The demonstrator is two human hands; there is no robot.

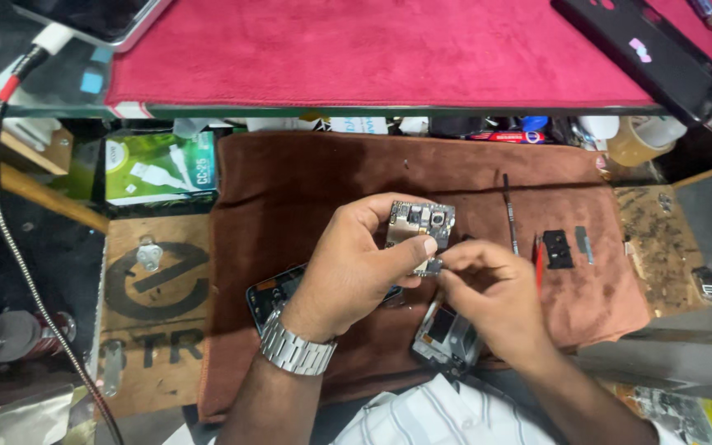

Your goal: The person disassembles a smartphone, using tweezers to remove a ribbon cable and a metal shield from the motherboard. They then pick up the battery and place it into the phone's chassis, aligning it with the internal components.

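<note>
My left hand [356, 264] holds a small phone circuit board [420, 221] above a brown cloth [306, 181], thumb and fingers pinching its edges. My right hand [488, 297] meets it from the right, its fingertips pinching the board's lower corner. A metal watch [294, 349] is on my left wrist. Below the hands lie an opened phone body [274, 290], partly hidden by my left hand, and a grey metal frame piece [447, 336].
A thin black tool [508, 210], a small black cover part [557, 249] and a grey strip [584, 244] lie on the cloth to the right. A red cloth [356, 49] covers the glass shelf above, with a black phone case [644, 53]. A green box [158, 165] sits left.
</note>
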